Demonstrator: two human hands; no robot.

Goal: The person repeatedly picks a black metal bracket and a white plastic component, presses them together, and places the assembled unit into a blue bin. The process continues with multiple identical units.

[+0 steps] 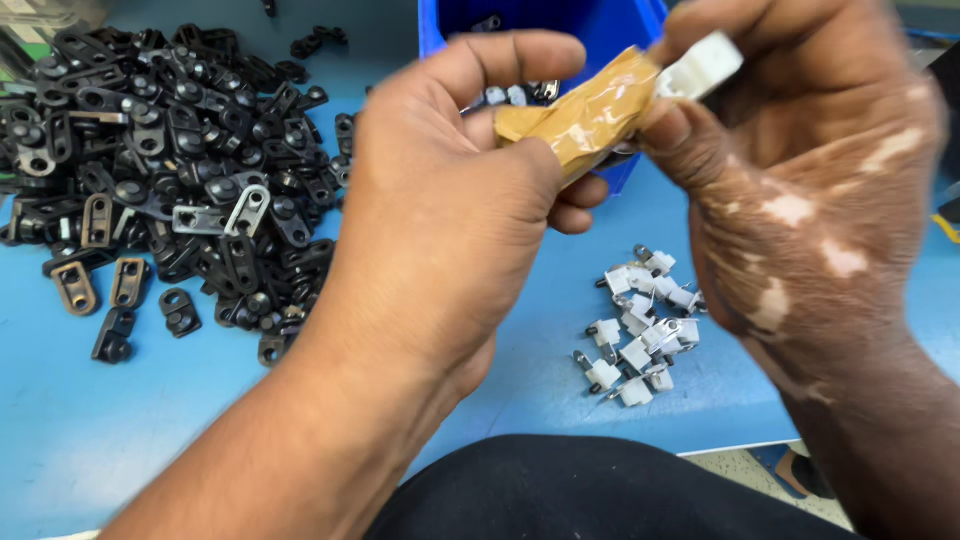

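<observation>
my left hand [450,200] pinches one end of a crinkled tan strip of tape [585,115] between thumb and fingers, grip closed on it. my right hand [800,150] has the other end under its thumb and also holds a small white plastic clip [705,65] at the fingertips, grip closed on both. the strip hangs in the air in front of the blue bin [550,25], above the blue surface [540,330].

as i judge it, little is finished: one clip is in hand and the rest wait. below my right hand lies a cluster of white clips with metal pins [640,325], roughly a dozen; they overlap, so i can't count exactly. to the left sits a big heap of black metal brackets [170,170], far too many to count, with about three brownish ones at its near edge. one bin, with a few small parts inside.
</observation>
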